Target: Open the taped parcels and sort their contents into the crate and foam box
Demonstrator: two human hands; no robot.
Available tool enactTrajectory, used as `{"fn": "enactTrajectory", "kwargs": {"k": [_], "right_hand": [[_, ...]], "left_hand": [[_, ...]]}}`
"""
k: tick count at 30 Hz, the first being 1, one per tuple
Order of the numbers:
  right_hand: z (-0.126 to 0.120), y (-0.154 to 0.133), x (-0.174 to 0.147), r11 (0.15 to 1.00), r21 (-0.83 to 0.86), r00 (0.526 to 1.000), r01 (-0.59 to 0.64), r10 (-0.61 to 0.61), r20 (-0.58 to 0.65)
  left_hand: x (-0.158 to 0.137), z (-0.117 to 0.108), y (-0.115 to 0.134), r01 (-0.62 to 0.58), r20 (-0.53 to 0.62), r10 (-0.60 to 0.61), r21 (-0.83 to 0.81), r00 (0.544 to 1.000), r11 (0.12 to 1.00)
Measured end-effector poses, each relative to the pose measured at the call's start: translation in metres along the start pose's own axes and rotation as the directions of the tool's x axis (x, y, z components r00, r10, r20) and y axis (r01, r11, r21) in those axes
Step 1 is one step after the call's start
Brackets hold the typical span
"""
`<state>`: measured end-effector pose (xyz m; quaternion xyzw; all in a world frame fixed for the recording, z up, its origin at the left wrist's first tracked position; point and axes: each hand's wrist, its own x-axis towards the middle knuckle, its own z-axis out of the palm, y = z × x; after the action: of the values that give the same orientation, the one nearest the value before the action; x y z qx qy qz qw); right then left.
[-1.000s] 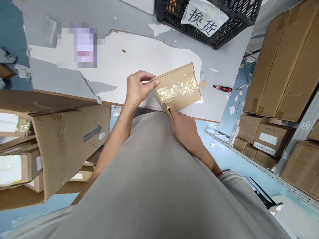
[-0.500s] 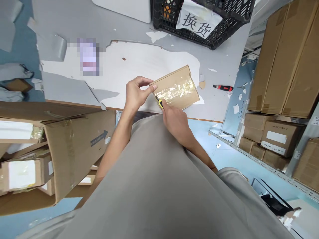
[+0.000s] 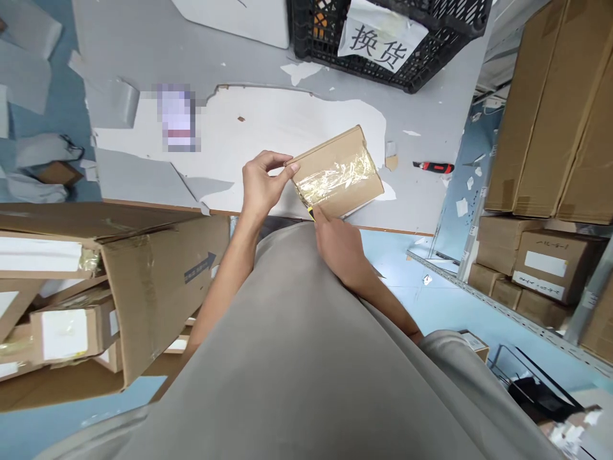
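Note:
A flat brown cardboard box (image 3: 342, 169) with shiny clear tape across its face is tilted on the near part of the table (image 3: 268, 131). My left hand (image 3: 263, 182) pinches its upper left corner between thumb and fingers. In my right hand (image 3: 340, 246) is a yellow and black utility knife (image 3: 311, 212), mostly covered by the fingers. The knife is at the box's lower left edge, by the end of the tape; its blade cannot be made out. A second utility knife (image 3: 435, 167), red and black, lies on the table to the right.
A black plastic crate (image 3: 412, 76) with a paper sign stands at the back. To the left is a large open carton (image 3: 163, 281) of parcels. Shelving with brown boxes (image 3: 536, 262) lines the right side. A blurred-out item (image 3: 178, 118) lies on the table.
My right hand has shifted slightly down toward my body along the box's left edge, and less of the knife shows. The left hand keeps its hold; the view has turned slightly.

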<state>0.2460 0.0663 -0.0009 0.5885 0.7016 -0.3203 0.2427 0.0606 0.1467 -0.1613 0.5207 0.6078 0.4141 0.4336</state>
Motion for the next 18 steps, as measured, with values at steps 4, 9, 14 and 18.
{"fn": "enactTrajectory", "kwargs": {"k": [4,9,14,18], "right_hand": [[-0.012,0.019,-0.008,0.996,0.091,0.996,0.022,-0.014,-0.086],[-0.011,0.085,0.024,0.925,0.339,0.802,-0.171,0.331,-0.497],[0.021,0.122,0.061,0.878,0.477,0.714,-0.049,0.365,-0.597],[0.042,0.109,0.055,0.846,0.531,0.733,-0.04,0.386,-0.56]], "left_hand": [[0.0,0.002,-0.006,-0.008,-0.034,0.007,-0.02,0.999,1.0],[-0.005,0.012,-0.009,-0.031,-0.113,0.028,-0.023,0.993,0.999],[0.003,0.015,-0.014,-0.035,-0.146,0.027,-0.048,0.989,0.998],[-0.002,0.007,-0.022,0.005,-0.144,-0.025,-0.133,0.989,0.991]]}}
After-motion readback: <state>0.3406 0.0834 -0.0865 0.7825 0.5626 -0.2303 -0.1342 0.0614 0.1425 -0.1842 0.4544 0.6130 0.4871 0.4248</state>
